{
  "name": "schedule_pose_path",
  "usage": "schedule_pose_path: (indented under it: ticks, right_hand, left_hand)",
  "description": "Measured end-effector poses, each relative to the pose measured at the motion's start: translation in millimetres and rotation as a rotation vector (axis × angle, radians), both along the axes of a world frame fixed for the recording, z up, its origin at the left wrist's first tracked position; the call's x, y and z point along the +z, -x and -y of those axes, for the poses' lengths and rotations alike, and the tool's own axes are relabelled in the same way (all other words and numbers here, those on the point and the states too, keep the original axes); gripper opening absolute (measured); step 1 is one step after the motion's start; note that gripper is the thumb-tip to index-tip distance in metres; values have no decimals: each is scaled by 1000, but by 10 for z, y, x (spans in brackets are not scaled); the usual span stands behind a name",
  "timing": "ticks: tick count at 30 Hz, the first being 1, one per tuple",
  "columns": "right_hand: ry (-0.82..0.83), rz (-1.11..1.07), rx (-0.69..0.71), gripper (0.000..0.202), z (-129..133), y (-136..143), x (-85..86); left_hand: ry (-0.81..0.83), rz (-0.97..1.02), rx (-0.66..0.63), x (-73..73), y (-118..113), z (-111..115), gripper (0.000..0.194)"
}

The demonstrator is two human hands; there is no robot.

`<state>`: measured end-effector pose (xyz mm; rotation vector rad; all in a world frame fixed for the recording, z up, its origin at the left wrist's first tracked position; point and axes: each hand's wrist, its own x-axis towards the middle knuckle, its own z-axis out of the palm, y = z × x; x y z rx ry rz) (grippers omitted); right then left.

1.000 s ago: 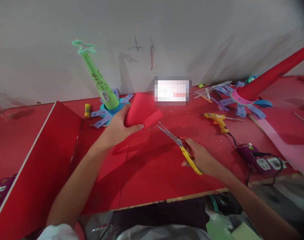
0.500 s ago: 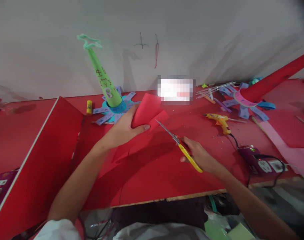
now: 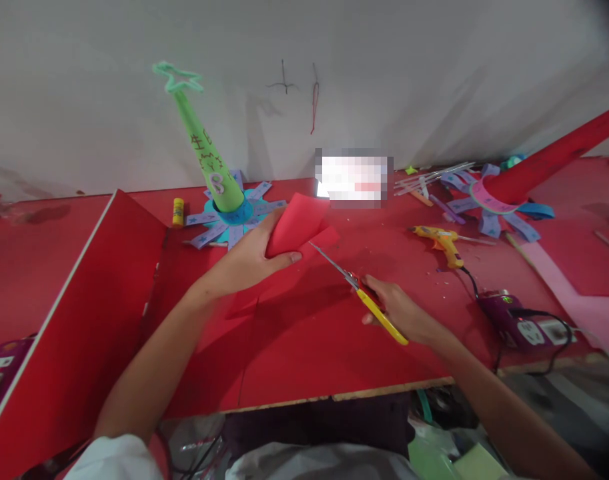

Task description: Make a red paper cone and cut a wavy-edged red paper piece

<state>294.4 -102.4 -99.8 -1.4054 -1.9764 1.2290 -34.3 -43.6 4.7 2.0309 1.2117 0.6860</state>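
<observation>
My left hand is wrapped round a piece of red paper, rolled or folded, with the thumb along its lower edge. A flap of the paper sticks out to the right. In my right hand is a pair of scissors with yellow and red handles. The blades point up and left, and their tip is at the lower edge of the flap; whether it touches the paper I cannot tell.
A green cone hat stands behind my left hand. At the right are a yellow glue gun, a purple power box and a red cone. A yellow glue stick and a red upright panel are at the left.
The red paper has tilted slightly to the right in my left hand, and its flap has shifted a little. My right hand and the scissors are almost unmoved.
</observation>
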Motion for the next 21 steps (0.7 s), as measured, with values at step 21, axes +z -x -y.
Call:
schedule_pose_path:
  ticks: [21]
  right_hand:
    - [-23, -51, -33, 22, 71, 37, -36]
  left_hand:
    - [22, 69, -24, -35, -11, -6, 77]
